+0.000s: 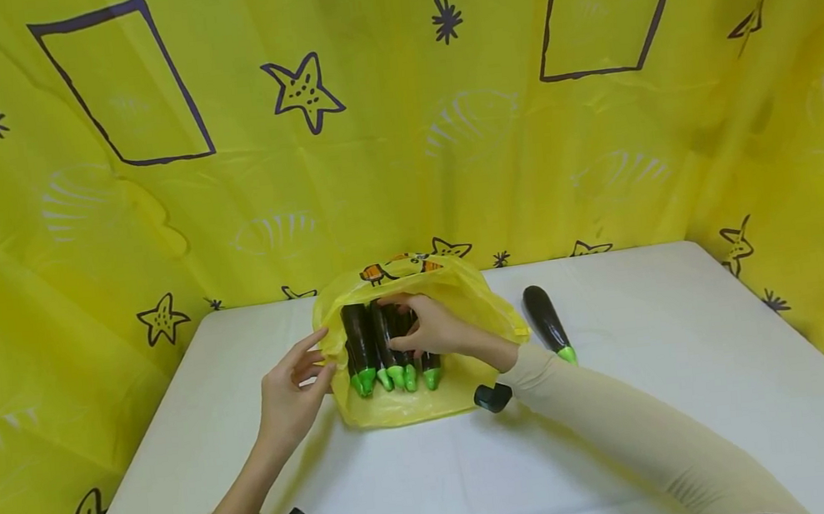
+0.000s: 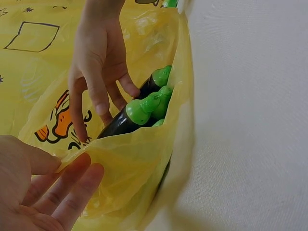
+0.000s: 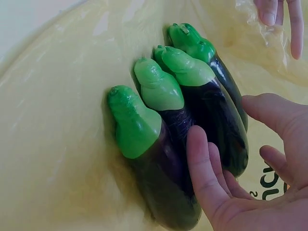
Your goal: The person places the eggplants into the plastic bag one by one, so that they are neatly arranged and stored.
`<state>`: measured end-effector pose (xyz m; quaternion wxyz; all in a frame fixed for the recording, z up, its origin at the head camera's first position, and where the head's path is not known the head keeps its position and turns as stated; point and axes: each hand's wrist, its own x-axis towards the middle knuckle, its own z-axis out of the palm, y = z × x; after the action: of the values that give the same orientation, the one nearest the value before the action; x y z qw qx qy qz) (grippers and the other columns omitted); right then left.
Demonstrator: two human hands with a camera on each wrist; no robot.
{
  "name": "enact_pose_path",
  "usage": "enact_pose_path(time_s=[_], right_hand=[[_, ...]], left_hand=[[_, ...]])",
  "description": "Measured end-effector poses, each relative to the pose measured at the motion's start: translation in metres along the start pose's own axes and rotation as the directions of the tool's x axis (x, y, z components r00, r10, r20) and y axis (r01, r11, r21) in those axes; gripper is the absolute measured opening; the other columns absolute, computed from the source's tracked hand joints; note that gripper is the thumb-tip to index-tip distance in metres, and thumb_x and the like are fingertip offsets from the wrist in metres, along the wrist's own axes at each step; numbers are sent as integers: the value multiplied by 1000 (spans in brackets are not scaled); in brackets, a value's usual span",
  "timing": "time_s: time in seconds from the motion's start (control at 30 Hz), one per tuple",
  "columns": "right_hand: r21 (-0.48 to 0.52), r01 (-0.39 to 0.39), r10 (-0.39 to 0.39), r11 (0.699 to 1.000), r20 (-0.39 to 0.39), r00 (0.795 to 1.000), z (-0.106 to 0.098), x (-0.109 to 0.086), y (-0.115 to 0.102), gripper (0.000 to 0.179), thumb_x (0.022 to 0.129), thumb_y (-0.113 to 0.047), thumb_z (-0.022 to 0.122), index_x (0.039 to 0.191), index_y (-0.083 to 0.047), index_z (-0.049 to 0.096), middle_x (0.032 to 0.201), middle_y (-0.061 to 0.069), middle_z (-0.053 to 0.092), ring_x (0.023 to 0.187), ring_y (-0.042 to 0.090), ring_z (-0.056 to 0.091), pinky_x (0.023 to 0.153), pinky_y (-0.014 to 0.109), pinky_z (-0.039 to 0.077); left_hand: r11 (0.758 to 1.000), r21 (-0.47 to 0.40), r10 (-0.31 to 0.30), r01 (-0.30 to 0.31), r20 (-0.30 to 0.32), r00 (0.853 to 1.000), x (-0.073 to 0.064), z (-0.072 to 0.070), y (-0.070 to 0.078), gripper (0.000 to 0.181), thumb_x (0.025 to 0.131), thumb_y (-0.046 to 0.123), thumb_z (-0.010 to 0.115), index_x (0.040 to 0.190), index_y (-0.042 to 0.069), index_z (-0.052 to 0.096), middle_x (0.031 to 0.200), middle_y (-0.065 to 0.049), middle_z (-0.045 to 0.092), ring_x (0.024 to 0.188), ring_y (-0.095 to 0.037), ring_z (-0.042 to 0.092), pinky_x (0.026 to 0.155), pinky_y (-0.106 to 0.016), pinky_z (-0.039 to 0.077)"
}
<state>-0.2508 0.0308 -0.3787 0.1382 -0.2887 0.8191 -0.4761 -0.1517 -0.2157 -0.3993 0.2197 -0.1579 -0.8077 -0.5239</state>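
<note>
A yellow plastic bag (image 1: 405, 408) lies on its side, its mouth facing me. Several glossy dark eggplants (image 1: 358, 338) with green stem ends rest side by side in it. My left hand (image 1: 287, 400) pinches the left edge of the bag's mouth between thumb and fingers, as the left wrist view shows. My right hand (image 1: 434, 326) reaches into the bag above the eggplants. In the right wrist view its fingers (image 3: 204, 163) are loosely spread, the thumb beside one eggplant (image 3: 216, 115) and a fingertip between two others.
Another eggplant (image 1: 547, 318) lies outside the bag to the right, behind my right forearm. A white cloth covers the table (image 1: 422, 499). Behind it hangs a yellow patterned curtain (image 1: 387, 159), which also runs along both sides.
</note>
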Motion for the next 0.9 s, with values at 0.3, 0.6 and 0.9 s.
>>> enact_pose_path(time_s=[0.3,0.6,0.9], right_hand=[[-97,61,-60,993,12,998,-4,-10,2,64,93,-11,76,150,-8,48,142,26,49,82,29,72,67,31,62],[-177,112,-110,978,20,994,-7,-20,0,61,93,-12,77,147,-4,48,135,24,55,81,26,68,70,26,59],[-206,142,-143,968,12,990,-11,-36,1,64,93,-14,77,148,-2,45,131,24,58,79,20,66,68,24,58]], left_hand=[[999,-5,-34,34,0,999,0,0,0,54,89,-14,71,138,7,64,101,-19,75,83,-32,76,61,-26,63],[1000,0,-18,18,-4,1000,0,0,1,54,88,-14,72,138,6,64,100,-19,75,82,-32,76,60,-25,63],[999,-3,-40,40,-5,999,-1,0,2,54,89,-13,71,138,7,64,102,-19,75,83,-32,75,60,-25,63]])
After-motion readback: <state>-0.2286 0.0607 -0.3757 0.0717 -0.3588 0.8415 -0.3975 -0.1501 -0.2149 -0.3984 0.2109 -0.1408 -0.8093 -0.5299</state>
